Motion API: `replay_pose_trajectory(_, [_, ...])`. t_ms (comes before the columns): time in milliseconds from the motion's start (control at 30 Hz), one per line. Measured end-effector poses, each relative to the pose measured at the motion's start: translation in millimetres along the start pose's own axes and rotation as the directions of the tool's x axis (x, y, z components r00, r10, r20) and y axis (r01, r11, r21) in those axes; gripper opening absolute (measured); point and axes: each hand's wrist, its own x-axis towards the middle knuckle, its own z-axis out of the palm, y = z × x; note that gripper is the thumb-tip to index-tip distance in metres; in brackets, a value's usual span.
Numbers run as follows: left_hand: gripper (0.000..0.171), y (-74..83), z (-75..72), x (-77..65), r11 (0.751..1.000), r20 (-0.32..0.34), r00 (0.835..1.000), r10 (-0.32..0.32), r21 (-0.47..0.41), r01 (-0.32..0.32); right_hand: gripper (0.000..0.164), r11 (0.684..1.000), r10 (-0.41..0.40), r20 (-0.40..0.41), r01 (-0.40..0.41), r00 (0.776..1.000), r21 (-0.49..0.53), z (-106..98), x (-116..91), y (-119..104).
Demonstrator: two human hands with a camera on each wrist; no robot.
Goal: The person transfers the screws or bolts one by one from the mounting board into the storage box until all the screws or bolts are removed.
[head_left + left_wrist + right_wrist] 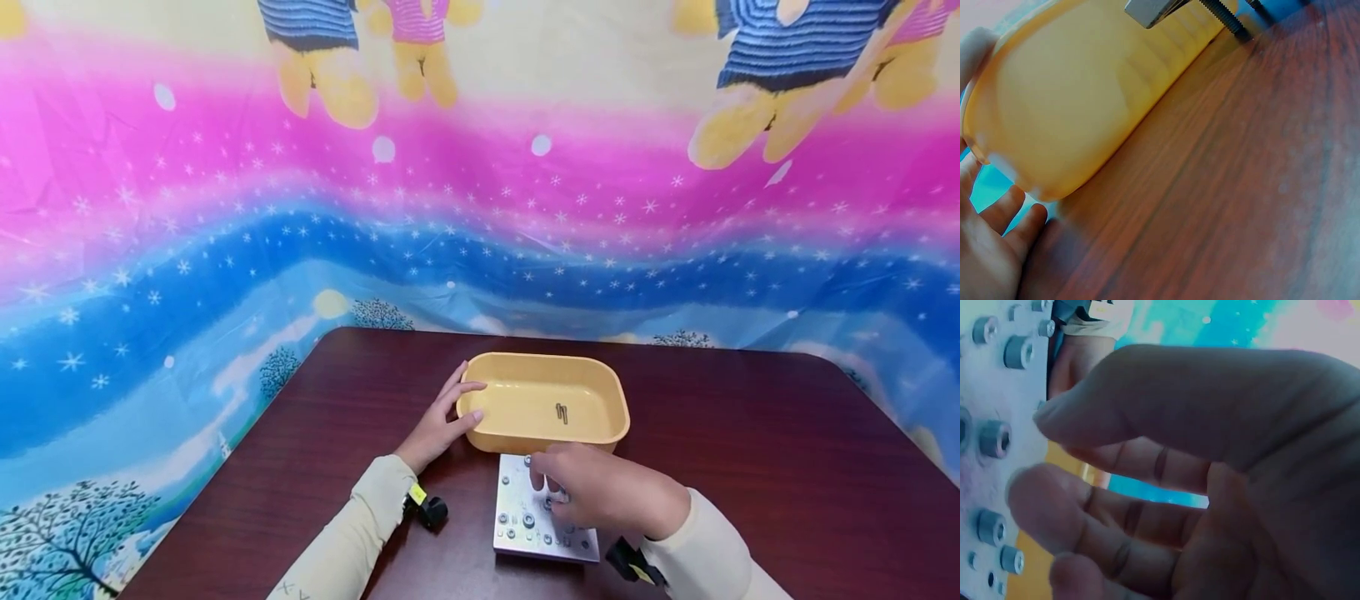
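A yellow plastic bin (543, 439) sits on the table with a few small dark screws (562, 413) on its floor. At its left end my left hand (442, 421) holds the rim, some fingers over the edge and others against the outer wall (1054, 125). In front of the bin is a silver metal plate (517, 533), studded with socket-head bolts (1019, 352) of several sizes. Over the plate's right side hovers my right hand (600, 487), fingers loosely bent. Its thumb and fingertips (1044, 497) are apart beside a bolt head, with nothing between them.
The dark red wooden table (750, 433) extends to both sides. Bolt shanks (1225, 19) stick out below the plate's underside in the left wrist view. A printed cloth (480, 208) hangs behind the table. Black wrist cameras (431, 510) are strapped to both wrists.
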Motion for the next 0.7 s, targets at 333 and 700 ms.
replay_pose_trajectory(333, [0.046, -4.0, 1.6, 1.4, 1.000, -0.020, 1.000, 0.006, -0.021, -0.006, 0.022, 0.996, 0.034, -0.013, -0.035, 0.999, -0.079, 15.4, 5.1, -2.9])
replay_pose_trajectory(700, [0.046, 0.1, 0.9, 0.1, 1.000, -0.013, 1.000, -0.001, -0.028, 0.001, 0.022, 0.993, 0.068, 0.001, -0.067, 0.998, -0.101, 17.7, 7.3, -3.0])
